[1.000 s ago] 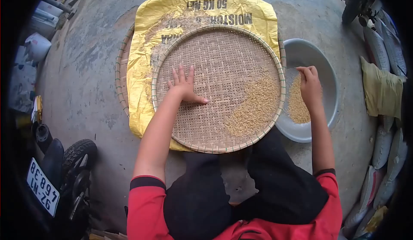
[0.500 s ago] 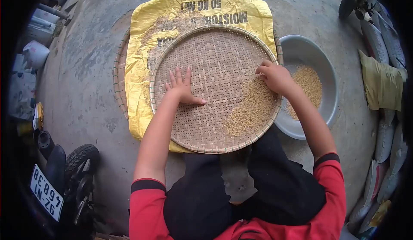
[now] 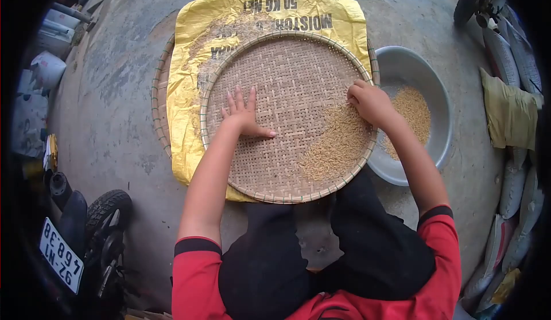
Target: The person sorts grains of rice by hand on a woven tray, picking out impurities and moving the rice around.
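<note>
At far left, a parked motorbike (image 3: 109,214) carries a licence plate (image 3: 61,256) reading "92-N1 468.38", slanted and upside down. Next, the rim of a lower woven tray (image 3: 155,90) shows beneath a yellow sack (image 3: 183,125), whose inverted black print includes "50 KG NET", "NO HOOKS" and a partly covered "MOISTUR". On the sack, in front of the person's knees, lies a round woven tray (image 3: 281,85), face up, with no long axis. The left hand (image 3: 244,119) is spread wide on it, fingers pointing away from the person, thumb rightward. Grain (image 3: 338,148) fills its right side in a patch whose long axis slants from far right to near left. The right hand (image 3: 373,103) curls at the patch's far end; I cannot tell whether its fingertips grip anything. Beyond the rim stands a metal basin (image 3: 440,105) holding more grain.
</note>
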A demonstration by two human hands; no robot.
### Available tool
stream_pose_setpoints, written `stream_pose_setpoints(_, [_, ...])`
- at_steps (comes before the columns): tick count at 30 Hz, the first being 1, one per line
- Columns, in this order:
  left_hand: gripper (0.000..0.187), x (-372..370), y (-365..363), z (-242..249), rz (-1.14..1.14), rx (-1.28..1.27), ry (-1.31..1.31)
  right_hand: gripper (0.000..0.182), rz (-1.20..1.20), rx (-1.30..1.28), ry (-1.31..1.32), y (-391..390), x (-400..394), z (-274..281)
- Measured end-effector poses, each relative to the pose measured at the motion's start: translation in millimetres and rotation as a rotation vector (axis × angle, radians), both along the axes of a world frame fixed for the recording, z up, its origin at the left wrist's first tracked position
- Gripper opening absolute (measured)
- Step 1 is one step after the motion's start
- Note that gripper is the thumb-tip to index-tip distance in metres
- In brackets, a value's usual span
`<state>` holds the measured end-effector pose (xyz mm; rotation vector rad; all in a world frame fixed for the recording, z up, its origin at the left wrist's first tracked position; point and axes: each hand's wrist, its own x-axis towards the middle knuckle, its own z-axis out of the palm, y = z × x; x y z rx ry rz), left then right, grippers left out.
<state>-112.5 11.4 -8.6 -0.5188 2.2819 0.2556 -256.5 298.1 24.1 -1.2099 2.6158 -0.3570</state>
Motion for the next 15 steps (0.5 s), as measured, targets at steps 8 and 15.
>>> stream_pose_setpoints(8, [0.145, 0, -1, -2, 0.017, 0.009, 0.003, 0.008, -0.266, -0.392, -0.013, 60, 2, 24])
stream_pose_setpoints(15, [0.146, 0, -1, -4, 0.015, 0.007, 0.001, 0.020, -0.713, -0.424, 0.127, 115, 1, -1])
